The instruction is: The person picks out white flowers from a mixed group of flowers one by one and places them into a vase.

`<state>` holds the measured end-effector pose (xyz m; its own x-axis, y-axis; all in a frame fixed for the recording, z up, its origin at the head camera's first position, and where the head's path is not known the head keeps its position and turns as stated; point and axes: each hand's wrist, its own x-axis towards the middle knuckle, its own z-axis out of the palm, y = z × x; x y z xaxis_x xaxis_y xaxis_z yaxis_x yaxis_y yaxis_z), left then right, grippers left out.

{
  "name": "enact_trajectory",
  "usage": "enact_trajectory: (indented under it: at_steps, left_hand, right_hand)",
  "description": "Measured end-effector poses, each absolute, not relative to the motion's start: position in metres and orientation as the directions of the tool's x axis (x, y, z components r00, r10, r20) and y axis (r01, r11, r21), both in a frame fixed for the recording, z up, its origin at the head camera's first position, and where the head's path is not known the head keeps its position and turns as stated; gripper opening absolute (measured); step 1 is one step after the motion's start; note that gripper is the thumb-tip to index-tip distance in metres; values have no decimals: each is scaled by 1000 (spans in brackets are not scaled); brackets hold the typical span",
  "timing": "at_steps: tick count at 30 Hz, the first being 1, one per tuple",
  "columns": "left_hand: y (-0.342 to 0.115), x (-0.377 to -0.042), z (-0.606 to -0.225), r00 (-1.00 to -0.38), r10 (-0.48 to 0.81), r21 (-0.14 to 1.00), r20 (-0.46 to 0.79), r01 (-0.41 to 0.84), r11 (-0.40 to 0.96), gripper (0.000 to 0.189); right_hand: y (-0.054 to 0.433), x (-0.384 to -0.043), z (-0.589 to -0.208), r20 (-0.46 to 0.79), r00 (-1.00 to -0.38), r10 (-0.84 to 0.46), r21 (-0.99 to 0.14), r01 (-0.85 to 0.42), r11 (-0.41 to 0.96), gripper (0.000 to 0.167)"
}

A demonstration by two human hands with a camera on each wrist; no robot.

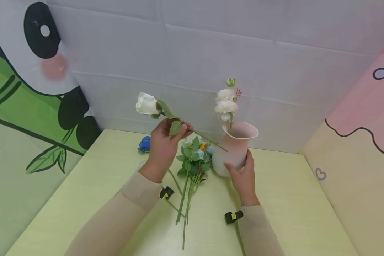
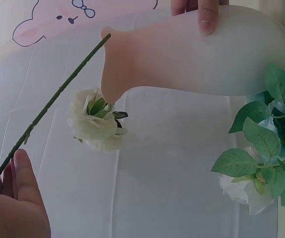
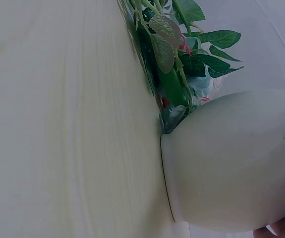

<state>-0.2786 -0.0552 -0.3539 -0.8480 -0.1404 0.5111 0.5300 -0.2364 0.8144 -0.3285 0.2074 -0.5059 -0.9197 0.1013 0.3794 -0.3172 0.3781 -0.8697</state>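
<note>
My left hand (image 1: 164,149) pinches the green stem (image 2: 58,93) of a white artificial rose (image 1: 147,104). The bloom points up to the left, and the stem slants down toward a pale pink vase (image 1: 231,153). In the left wrist view the stem's cut end overlaps the vase's flared rim. With thumb and fingers spread round its belly, my right hand (image 1: 244,179) grips the vase, which stands upright on the table. A stem of white ruffled flowers (image 1: 226,106) with a small bud rises from its mouth.
Left of the vase, a bunch of artificial flowers (image 1: 195,160) lies on the pale yellow table (image 1: 284,199), stems toward me. A blue flower (image 1: 144,144) lies farther left, partly behind my left arm. A pale cloth wall (image 1: 192,57) stands close behind the vase.
</note>
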Motion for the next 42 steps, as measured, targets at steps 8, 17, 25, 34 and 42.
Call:
enact_trajectory:
  at_steps: [8,17,25,34,42]
  left_hand:
    - [-45,-285,-341,-827,-178,778,534,562,-279,16]
    - [-39,-299,-330,-825,-187,766,533,564,-308,17]
    - [-33,-311,-323,-808,-163,763,566,588,-269,10]
    - [-15,-323,-320,-851,-103,823,516,525,-217,12]
    - [-8,-327,-321,-854,-38,848,520,521,-95,10]
  right_hand:
    - [208,-328,-505,384,-918,99,-868,-322,379,101]
    - [207,-329,-508,354,-929,106,-882,-294,369,100]
    - [203,-330,-508,344,-933,103,-882,-283,376,103]
    - [206,-330,-506,347,-931,115,-876,-278,394,102]
    - [207,-330,-507,352,-929,113,-873,-282,399,101]
